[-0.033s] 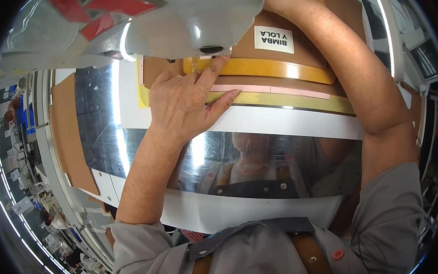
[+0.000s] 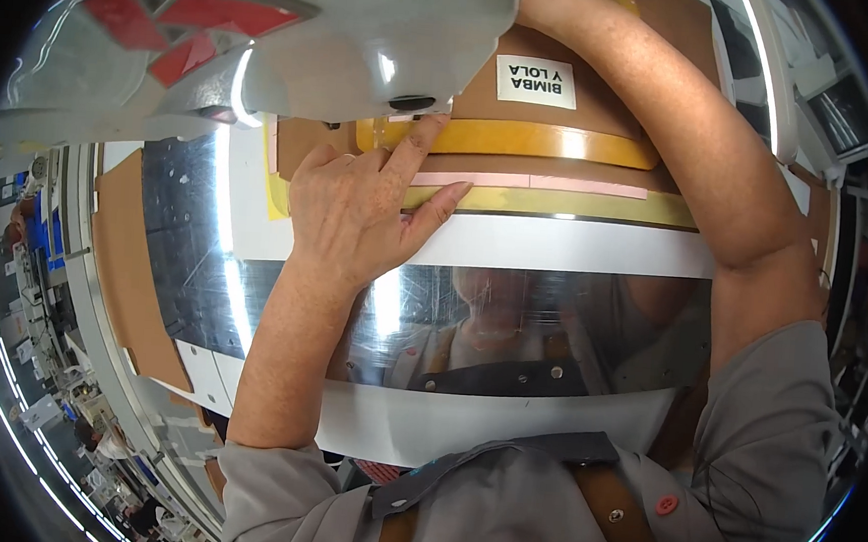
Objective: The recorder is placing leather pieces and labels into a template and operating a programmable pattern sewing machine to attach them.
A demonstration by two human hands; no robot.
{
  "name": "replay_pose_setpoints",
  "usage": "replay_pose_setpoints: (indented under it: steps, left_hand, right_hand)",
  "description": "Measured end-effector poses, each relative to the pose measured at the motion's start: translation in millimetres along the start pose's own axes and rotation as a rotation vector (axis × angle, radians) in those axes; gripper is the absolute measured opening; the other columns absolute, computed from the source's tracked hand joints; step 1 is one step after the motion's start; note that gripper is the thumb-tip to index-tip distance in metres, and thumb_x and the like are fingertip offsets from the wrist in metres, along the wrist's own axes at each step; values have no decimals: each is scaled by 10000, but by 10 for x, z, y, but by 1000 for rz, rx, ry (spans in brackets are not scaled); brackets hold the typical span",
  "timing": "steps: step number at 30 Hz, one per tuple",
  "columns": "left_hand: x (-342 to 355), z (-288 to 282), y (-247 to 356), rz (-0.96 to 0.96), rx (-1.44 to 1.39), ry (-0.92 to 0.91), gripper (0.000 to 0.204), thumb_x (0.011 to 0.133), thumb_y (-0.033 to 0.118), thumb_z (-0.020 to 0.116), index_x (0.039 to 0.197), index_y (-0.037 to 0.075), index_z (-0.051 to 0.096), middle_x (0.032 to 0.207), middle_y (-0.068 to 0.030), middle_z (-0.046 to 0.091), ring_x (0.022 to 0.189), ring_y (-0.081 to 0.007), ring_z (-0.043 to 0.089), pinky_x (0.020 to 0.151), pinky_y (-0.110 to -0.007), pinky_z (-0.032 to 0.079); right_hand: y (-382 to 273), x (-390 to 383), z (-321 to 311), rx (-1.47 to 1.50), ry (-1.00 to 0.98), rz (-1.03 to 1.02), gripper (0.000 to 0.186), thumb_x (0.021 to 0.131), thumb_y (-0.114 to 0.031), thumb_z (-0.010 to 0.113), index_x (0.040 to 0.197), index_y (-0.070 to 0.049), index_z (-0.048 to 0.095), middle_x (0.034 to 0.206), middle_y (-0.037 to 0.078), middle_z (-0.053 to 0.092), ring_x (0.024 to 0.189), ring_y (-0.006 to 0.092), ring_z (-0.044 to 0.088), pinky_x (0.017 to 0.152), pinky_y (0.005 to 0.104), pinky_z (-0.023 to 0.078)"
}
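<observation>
- The left hand (image 2: 344, 206) lies back-up with its fingers spread; thumb and index finger stand well apart and pinch nothing between them.
- Its index finger crosses the left part of a long, glossy, ochre-yellow strip (image 2: 551, 142), with the fingertip just beside the lower edge of a large, pale grey machine head (image 2: 369, 29) bearing a red emblem.
- The strip lies on a flat, brown sheet (image 2: 625, 79), its long axis running left to right, roughly square to the left forearm; most of its length extends to the right of that index finger.
- The left hand is the nearer one, at the strip's left end; the right forearm (image 2: 706, 129) slants past just beside the right end.
- The right hand (image 2: 545, 2) reaches to the far side of the strip, mostly hidden behind the machine head, so I cannot tell how its fingers stand.
- The left thumb points right, over a narrow, pale pink strip (image 2: 578, 186) and a dull yellow band (image 2: 607, 206), both parallel to the ochre one and nearer the body.
- A white, rectangular label with black print (image 2: 535, 81) lies on the sheet beyond the ochre strip.
- Nearest the body is a shiny metal plate (image 2: 530, 327).
</observation>
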State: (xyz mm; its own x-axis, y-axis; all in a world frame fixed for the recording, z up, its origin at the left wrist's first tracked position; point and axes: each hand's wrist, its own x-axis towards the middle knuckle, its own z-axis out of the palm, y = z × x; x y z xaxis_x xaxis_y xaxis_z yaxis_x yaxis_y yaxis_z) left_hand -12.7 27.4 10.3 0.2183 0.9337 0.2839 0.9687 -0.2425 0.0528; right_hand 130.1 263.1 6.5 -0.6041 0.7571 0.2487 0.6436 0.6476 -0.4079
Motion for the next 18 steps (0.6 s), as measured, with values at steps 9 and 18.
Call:
replay_pose_setpoints:
  steps: [9, 18]
  left_hand:
    - [-53, 72, 4, -50, 23, 25, 565, 890, 487, 727, 1343, 154, 669, 677, -27, 694, 473, -148, 576, 549, -295, 434]
    - [-19, 132, -43, 13, -48, 204, 498, 858, 446, 742, 1223, 110, 713, 564, -6, 619, 428, -146, 542, 495, -305, 376]
  right_hand:
    - [95, -36, 193, -15, 216, -195, 359, 903, -322, 642, 1153, -67, 671, 1103, 229, 701, 1036, 430, 666, 893, 509, 545]
    - [1, -43, 157, -44, 216, -220, 262, 911, -301, 642, 1049, -84, 696, 945, 198, 722, 887, 411, 697, 766, 513, 559]
